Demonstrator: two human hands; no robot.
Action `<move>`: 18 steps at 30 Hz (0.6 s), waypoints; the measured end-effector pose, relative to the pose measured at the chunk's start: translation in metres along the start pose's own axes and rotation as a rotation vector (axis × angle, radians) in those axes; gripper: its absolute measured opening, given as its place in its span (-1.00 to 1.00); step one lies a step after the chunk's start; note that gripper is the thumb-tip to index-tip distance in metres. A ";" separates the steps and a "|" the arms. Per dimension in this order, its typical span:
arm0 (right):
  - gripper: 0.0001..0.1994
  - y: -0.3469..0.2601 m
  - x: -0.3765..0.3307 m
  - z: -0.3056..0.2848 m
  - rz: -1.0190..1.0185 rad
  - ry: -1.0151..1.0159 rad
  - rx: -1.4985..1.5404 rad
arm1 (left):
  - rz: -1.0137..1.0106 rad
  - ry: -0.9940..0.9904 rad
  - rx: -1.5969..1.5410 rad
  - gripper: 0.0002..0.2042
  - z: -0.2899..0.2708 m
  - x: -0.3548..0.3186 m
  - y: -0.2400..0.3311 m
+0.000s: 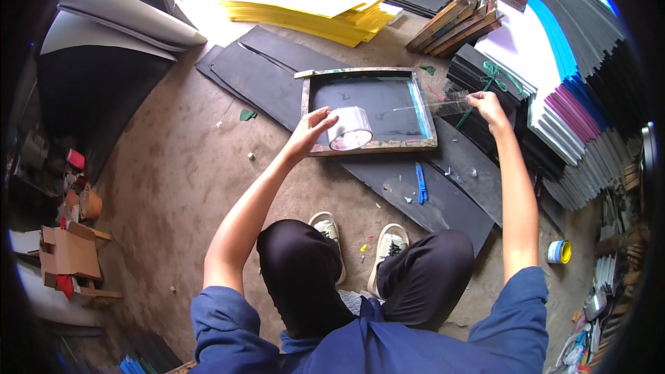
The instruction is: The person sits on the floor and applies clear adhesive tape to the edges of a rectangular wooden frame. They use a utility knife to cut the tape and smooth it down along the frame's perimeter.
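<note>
My left hand (312,131) is closed on a roll of clear tape (351,125), held over the near left part of a wooden screen frame (405,145). Out to the right, my right hand (489,109) pinches the free end of a clear tape strip (443,103). The strip looks stretched above the frame, though part of it is too transparent to follow. Paint stains mark the frame's wood, and a light blue band runs inside its right side. The frame lies on dark sheets (263,76) on the floor. A blue utility knife (420,183) rests on them, nearer to me.
Yellow sheets (305,17) are stacked beyond the frame, beside several wooden frames (454,24). Coloured sheets (575,111) fill the right side. A small yellow-and-blue can (558,252) stands at lower right. A cardboard box (69,253) is at left. Another person's hands show at the far top.
</note>
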State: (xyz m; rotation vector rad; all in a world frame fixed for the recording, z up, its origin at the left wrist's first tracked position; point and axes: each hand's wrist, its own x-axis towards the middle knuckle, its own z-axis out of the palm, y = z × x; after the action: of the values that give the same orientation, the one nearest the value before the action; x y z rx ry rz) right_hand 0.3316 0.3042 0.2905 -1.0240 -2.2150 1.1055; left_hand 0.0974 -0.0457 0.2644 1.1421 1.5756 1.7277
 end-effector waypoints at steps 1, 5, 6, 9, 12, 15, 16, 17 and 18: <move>-0.83 0.003 0.001 0.012 0.033 0.039 -0.033 | -0.011 -0.042 0.166 -0.62 -0.006 0.002 -0.002; -0.82 0.006 0.016 0.039 0.006 0.112 -0.089 | -0.093 -0.142 0.854 -0.56 -0.022 0.015 -0.015; -0.83 0.006 0.023 0.041 -0.003 0.154 -0.117 | -0.095 -0.125 1.024 -0.55 -0.027 0.016 -0.028; -0.83 -0.006 0.038 0.050 -0.070 0.120 -0.123 | -0.212 -0.118 1.189 -0.49 -0.040 0.015 -0.059; -0.78 0.005 0.053 0.052 -0.091 0.129 -0.202 | -0.274 -0.122 0.980 -0.52 -0.053 0.018 -0.082; -0.82 0.061 0.061 0.052 0.084 -0.055 0.028 | -0.260 0.088 0.096 -0.66 -0.069 0.013 -0.105; -0.82 0.083 0.061 0.065 0.120 -0.042 0.005 | -0.249 0.169 -0.108 -0.68 -0.071 0.014 -0.103; -0.83 0.095 0.057 0.081 0.157 -0.040 -0.017 | -0.232 0.169 -0.081 -0.67 -0.075 0.017 -0.108; -0.81 0.107 0.053 0.096 0.233 -0.029 -0.034 | -0.214 0.167 -0.055 -0.66 -0.079 0.022 -0.114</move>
State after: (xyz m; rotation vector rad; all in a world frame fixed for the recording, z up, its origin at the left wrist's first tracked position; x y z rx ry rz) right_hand 0.2789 0.3432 0.1520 -1.3147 -2.1851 1.1893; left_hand 0.0018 -0.0479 0.1621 0.7875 1.6703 1.7473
